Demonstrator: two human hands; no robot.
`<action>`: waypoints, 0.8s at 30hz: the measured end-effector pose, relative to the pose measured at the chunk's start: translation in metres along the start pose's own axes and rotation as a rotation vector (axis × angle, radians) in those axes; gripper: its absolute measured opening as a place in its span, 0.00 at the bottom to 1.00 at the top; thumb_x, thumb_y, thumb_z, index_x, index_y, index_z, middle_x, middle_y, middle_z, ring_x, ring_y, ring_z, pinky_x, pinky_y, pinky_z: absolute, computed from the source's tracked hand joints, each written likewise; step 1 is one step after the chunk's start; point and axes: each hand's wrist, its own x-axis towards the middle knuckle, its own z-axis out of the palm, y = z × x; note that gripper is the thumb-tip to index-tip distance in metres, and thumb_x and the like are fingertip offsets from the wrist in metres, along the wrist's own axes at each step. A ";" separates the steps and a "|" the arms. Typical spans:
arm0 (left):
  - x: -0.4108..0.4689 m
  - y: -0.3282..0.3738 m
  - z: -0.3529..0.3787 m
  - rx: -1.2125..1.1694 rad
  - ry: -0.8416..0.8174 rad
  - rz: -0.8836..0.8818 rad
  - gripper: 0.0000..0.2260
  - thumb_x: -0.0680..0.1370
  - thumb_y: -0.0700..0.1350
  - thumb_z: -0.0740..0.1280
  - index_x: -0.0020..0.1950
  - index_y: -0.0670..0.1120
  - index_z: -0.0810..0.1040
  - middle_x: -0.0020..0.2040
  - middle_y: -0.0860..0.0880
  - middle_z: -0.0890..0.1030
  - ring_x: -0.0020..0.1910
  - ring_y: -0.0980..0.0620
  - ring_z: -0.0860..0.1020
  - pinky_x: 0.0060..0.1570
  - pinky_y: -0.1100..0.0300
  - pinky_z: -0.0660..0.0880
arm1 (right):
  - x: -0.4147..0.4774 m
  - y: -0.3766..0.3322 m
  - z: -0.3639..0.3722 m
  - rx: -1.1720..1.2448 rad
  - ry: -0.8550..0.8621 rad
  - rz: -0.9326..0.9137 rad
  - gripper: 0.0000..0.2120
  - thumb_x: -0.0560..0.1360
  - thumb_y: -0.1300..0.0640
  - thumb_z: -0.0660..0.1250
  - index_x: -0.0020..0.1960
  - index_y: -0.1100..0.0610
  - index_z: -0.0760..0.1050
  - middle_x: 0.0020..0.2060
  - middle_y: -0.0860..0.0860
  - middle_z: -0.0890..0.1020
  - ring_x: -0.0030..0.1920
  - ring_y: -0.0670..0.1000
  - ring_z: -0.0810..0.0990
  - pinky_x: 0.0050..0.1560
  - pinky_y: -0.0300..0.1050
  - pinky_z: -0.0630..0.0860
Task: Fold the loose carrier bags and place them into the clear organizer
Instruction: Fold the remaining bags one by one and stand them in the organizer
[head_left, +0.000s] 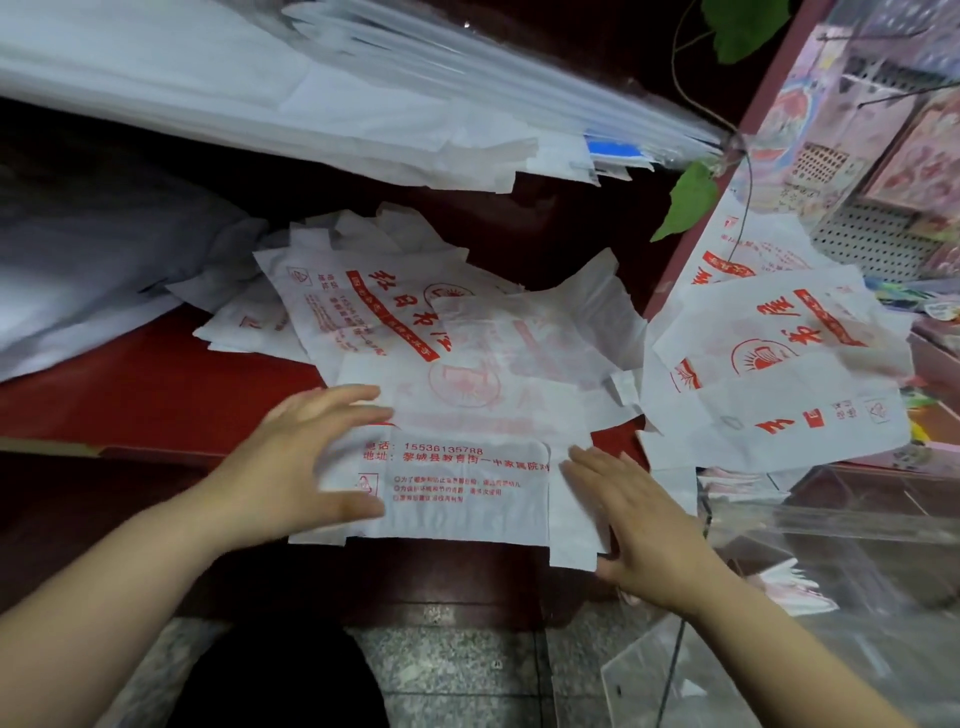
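Red worktop (130, 395), frame ctr: carrier bag (467, 483) flanked by left grip (311, 457) & right grip (639, 525), fingers flat, holding nothing; clear organizer (841, 525) lower right; slippery pile (363, 291) underneath may slide, skewing fold.

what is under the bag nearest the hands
More white bags with red print stick out from beneath the front bag, on the red counter. How many lie directly under it is covered.
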 end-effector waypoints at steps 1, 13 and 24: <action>-0.013 -0.007 0.006 0.090 -0.034 0.039 0.36 0.54 0.81 0.53 0.61 0.80 0.52 0.67 0.68 0.57 0.66 0.68 0.53 0.66 0.75 0.43 | 0.002 0.002 0.001 -0.017 0.020 -0.005 0.33 0.59 0.44 0.60 0.61 0.58 0.73 0.58 0.55 0.79 0.59 0.55 0.78 0.62 0.50 0.65; -0.027 -0.044 0.034 0.446 0.046 0.212 0.39 0.61 0.49 0.77 0.67 0.44 0.64 0.63 0.45 0.76 0.73 0.64 0.45 0.70 0.60 0.47 | -0.004 0.009 0.006 0.156 0.217 0.133 0.28 0.49 0.73 0.77 0.49 0.64 0.81 0.47 0.59 0.83 0.46 0.63 0.83 0.50 0.53 0.69; -0.021 -0.040 0.034 0.296 0.200 0.210 0.05 0.75 0.49 0.58 0.48 0.52 0.71 0.52 0.46 0.82 0.56 0.54 0.72 0.67 0.69 0.53 | -0.006 -0.003 -0.001 0.592 0.210 0.377 0.14 0.67 0.61 0.66 0.51 0.62 0.80 0.54 0.50 0.78 0.60 0.52 0.74 0.59 0.47 0.69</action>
